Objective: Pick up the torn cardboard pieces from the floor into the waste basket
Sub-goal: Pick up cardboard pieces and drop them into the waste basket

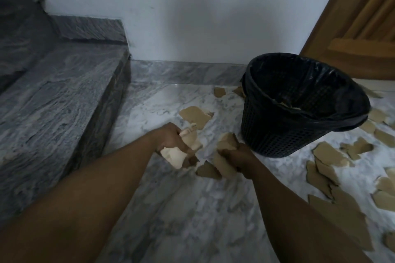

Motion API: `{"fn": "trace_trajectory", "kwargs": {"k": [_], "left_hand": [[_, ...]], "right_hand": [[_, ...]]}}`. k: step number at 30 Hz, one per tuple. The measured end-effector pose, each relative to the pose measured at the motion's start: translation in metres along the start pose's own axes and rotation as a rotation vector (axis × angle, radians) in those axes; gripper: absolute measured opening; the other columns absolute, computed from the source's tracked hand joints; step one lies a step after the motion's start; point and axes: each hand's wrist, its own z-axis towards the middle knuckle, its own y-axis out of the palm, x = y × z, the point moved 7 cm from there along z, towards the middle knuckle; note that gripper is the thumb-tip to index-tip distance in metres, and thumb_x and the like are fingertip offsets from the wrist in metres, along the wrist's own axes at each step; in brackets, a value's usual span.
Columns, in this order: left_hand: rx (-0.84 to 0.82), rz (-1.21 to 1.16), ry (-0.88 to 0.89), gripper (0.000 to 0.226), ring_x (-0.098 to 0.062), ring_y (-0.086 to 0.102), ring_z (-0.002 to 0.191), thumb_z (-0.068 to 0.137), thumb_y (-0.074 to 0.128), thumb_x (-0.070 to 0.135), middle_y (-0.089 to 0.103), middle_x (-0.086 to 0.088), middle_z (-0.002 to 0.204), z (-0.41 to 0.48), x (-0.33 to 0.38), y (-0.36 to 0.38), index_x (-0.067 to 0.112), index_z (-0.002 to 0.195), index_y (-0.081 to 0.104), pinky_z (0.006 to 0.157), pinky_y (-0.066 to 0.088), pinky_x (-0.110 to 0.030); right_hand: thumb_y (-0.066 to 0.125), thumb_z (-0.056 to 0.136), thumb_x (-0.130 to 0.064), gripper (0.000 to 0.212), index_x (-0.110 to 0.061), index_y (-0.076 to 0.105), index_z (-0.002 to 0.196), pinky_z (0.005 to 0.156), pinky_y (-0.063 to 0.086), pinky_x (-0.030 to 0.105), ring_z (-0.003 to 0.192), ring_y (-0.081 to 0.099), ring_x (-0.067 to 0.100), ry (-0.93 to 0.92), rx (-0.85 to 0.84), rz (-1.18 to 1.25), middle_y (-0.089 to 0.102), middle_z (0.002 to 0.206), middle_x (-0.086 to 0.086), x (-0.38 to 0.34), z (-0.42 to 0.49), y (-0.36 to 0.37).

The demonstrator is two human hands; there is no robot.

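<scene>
My left hand (168, 137) is closed around a bunch of pale torn cardboard pieces (174, 155) just above the marble floor. My right hand (237, 156) grips more brown cardboard pieces (226, 142) close to the base of the black mesh waste basket (277, 134). The basket stands upright to the right of both hands, lined with a black bag, and some cardboard shows inside it. A loose piece (207, 171) lies on the floor between my hands. Another larger piece (195, 115) lies beyond my left hand.
Several torn pieces (329, 153) are scattered on the floor right of the basket and along the right edge. A grey stone step (59, 100) rises at the left. A white wall (181, 17) stands behind, and a wooden door (363, 17) is at the far right.
</scene>
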Motion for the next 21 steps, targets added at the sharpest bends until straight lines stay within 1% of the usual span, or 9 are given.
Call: {"fn": "trace_trajectory", "kwargs": {"k": [3,6,8,10,12,14,17,19,21], "left_hand": [[0.095,-0.114,-0.102,0.042,-0.017,0.063,0.082,0.065,0.091,0.016,0.07,-0.003,0.095,-0.008,-0.019,-0.023,0.006,0.1,0.07,0.067,0.051,-0.025],[0.197,-0.227,-0.174,0.053,-0.021,0.058,0.086,0.066,0.09,0.015,0.064,-0.006,0.101,-0.014,-0.05,-0.037,0.003,0.111,0.066,0.064,0.046,-0.026],[0.228,-0.312,-0.242,0.054,-0.026,0.061,0.087,0.066,0.091,0.021,0.066,-0.01,0.103,-0.017,-0.074,-0.039,0.002,0.11,0.066,0.063,0.05,-0.03],[0.248,-0.473,-0.316,0.046,-0.031,0.066,0.084,0.068,0.089,0.021,0.069,-0.016,0.103,-0.019,-0.096,-0.036,0.002,0.103,0.066,0.065,0.058,-0.04],[0.288,-0.604,-0.34,0.048,-0.034,0.069,0.086,0.071,0.088,0.022,0.071,-0.019,0.106,-0.016,-0.114,-0.033,0.002,0.109,0.065,0.072,0.06,-0.051],[0.342,-0.654,-0.325,0.065,-0.035,0.07,0.091,0.065,0.091,0.029,0.07,-0.018,0.109,-0.01,-0.121,-0.031,0.002,0.116,0.063,0.074,0.059,-0.054],[0.408,-0.686,-0.299,0.08,-0.034,0.069,0.094,0.054,0.096,0.033,0.069,-0.017,0.112,0.001,-0.114,-0.029,0.001,0.119,0.063,0.076,0.06,-0.051],[0.382,-0.699,-0.266,0.073,-0.033,0.069,0.094,0.054,0.097,0.025,0.07,-0.017,0.11,0.008,-0.096,-0.022,0.001,0.116,0.065,0.076,0.06,-0.052],[0.345,-0.656,-0.207,0.061,-0.031,0.069,0.094,0.059,0.095,0.019,0.071,-0.016,0.108,0.018,-0.078,-0.015,0.001,0.11,0.068,0.079,0.06,-0.051]], "right_hand": [[0.072,0.09,-0.032,0.073,-0.011,0.037,0.151,0.092,0.053,0.048,0.124,0.054,0.036,-0.025,-0.174,-0.151,0.048,0.147,0.013,-0.014,-0.012,0.026],[0.065,0.094,-0.032,0.055,-0.004,0.051,0.14,0.081,0.048,0.038,0.108,0.06,0.031,-0.125,-0.299,-0.61,0.057,0.122,0.013,-0.024,-0.021,0.054],[0.062,0.094,-0.035,0.054,-0.008,0.05,0.138,0.091,0.045,0.039,0.121,0.05,0.037,-0.146,-0.288,-0.965,0.044,0.133,0.017,-0.021,-0.023,0.067],[0.063,0.091,-0.037,0.059,-0.011,0.042,0.14,0.104,0.04,0.045,0.129,0.036,0.041,-0.14,-0.247,-1.169,0.031,0.142,0.016,-0.014,-0.021,0.074],[0.063,0.091,-0.032,0.052,-0.011,0.039,0.132,0.106,0.037,0.05,0.13,0.035,0.039,-0.186,-0.21,-1.132,0.032,0.139,0.015,-0.012,-0.026,0.082],[0.055,0.096,-0.025,0.033,-0.012,0.034,0.118,0.107,0.037,0.049,0.126,0.042,0.036,-0.201,-0.17,-0.984,0.041,0.134,0.016,-0.01,-0.023,0.082],[0.061,0.091,-0.022,0.04,-0.016,0.029,0.112,0.094,0.038,0.043,0.102,0.046,0.026,-0.243,-0.142,-0.949,0.044,0.104,0.007,-0.011,-0.015,0.082],[0.073,0.083,-0.026,0.044,-0.015,0.035,0.104,0.091,0.041,0.042,0.093,0.042,0.022,-0.205,-0.168,-0.997,0.041,0.099,0.003,-0.009,-0.008,0.083],[0.08,0.078,-0.029,0.044,-0.012,0.045,0.096,0.082,0.044,0.035,0.086,0.046,0.02,-0.185,-0.219,-1.05,0.043,0.089,0.001,-0.007,-0.004,0.085]]}}
